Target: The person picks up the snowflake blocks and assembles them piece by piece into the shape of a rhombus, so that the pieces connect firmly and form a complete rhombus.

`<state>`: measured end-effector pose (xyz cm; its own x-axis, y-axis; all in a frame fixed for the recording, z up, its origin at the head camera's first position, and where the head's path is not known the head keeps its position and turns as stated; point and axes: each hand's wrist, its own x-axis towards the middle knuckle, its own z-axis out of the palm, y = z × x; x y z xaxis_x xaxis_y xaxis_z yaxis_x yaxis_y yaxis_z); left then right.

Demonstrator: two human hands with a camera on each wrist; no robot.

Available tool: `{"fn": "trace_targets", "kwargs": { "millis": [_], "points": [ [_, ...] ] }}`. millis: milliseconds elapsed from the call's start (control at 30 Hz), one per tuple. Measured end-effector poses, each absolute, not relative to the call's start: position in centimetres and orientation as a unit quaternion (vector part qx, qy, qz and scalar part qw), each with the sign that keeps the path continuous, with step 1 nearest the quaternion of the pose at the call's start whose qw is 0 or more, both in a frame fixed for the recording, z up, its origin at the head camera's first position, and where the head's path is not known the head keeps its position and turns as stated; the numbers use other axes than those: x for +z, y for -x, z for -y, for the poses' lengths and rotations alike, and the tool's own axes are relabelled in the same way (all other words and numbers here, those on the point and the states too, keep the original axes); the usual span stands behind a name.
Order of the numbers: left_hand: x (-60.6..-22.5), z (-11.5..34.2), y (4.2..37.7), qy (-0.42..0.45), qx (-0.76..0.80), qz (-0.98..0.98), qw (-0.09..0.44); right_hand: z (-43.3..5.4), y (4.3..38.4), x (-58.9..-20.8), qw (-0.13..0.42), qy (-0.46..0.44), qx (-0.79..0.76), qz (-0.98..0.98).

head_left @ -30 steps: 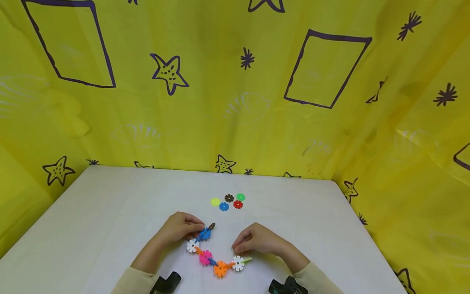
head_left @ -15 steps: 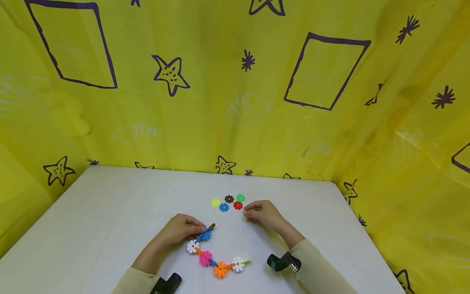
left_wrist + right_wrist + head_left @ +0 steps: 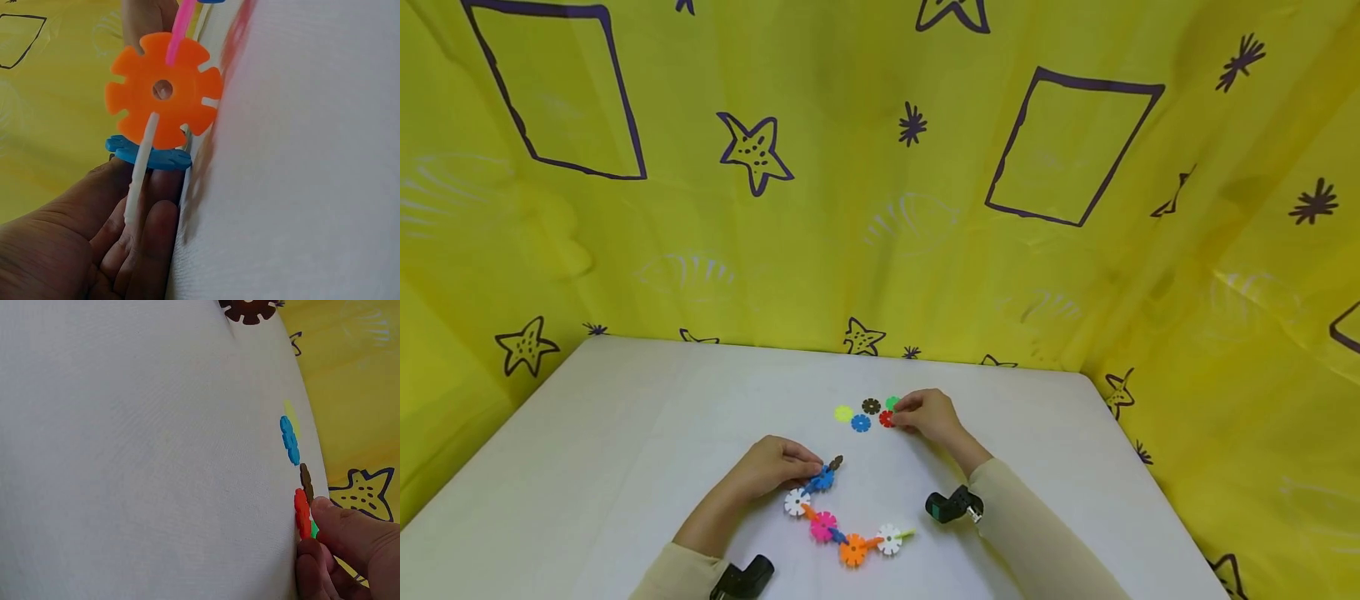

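In the head view my left hand point(image 3: 778, 468) pinches a blue snowflake disc point(image 3: 824, 477) near the upper end of a curved chain of interlocking plastic discs. A brown disc point(image 3: 837, 462) forms that end; white, pink point(image 3: 823, 526) and orange discs point(image 3: 853, 550) follow, down to a white disc point(image 3: 890, 539) with a yellow-green one. The left wrist view shows the blue disc point(image 3: 165, 158) between thumb and fingers, behind an orange disc point(image 3: 128, 94). My right hand point(image 3: 931, 415) is at a loose red disc point(image 3: 886, 419) and a green disc point(image 3: 892, 402), thumb and fingers parted around them.
Beside the right hand lie loose yellow point(image 3: 843, 413), brown point(image 3: 871, 406) and blue discs point(image 3: 861, 423). A white cloth-like surface point(image 3: 647, 433) covers the table. A yellow curtain point(image 3: 820, 233) with drawn stars stands behind and at the sides. Each wrist carries a black camera point(image 3: 953, 505).
My right hand has moved from beside the chain's lower end up to the loose red and green discs. The left hand keeps hold of the chain, nearly still.
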<state>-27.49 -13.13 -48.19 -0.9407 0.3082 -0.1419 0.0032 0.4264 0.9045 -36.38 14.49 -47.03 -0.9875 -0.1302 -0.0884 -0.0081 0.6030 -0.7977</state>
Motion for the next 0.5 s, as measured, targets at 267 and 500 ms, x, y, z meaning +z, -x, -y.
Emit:
{"fn": "trace_targets", "kwargs": {
  "millis": [267,500],
  "points": [
    [-48.42,13.23,27.67,-0.091,0.534,-0.828,0.148,-13.73,36.31,-46.96,0.036,0.074,-0.391,-0.917],
    [-48.47,13.18,27.65,-0.094,0.534,-0.828,0.146,-13.56,36.43,-46.64,0.053,0.076,-0.382,-0.919]
  ]
}}
